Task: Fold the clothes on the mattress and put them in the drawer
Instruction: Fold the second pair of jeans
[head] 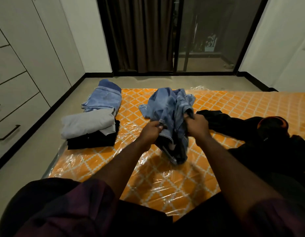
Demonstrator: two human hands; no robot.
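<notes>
Gripping the crumpled light-blue jeans (172, 106) at centre frame: left hand (152, 132) with fingers curled tight round a hemmed denim edge, right hand (198, 124) just right of it pinching another bunched edge. Both fists closed on cloth, neither free. Held partly clear of the orange mattress (225, 103), lower bulk of denim sagging below the fists and seemingly brushing the plastic wrap (76, 161); blurred there, so hard to say.

Judged as the opening of a fold: hunting for the waistband and shaking out. To do it well:
- Work both grips along to the 2 waistband corners and pull apart until taut.
- Lift high enough to let the legs drop straight, then lay flat on the bare patch at lower centre.
- Bring 1 leg over the other, smooth the seams, then fold down to match the stack.

Left of centre, 3 folded pieces at the mattress edge: folded jeans (104, 98) farthest up, then a grey top (87, 124) lying over a black garment (92, 142). At right, a heap of dark unfolded clothes (261, 132) just beside the right wrist; keep the denim clear of it. Along the left edge, white drawers (17, 110), apparently all shut, well apart from the hands.
</notes>
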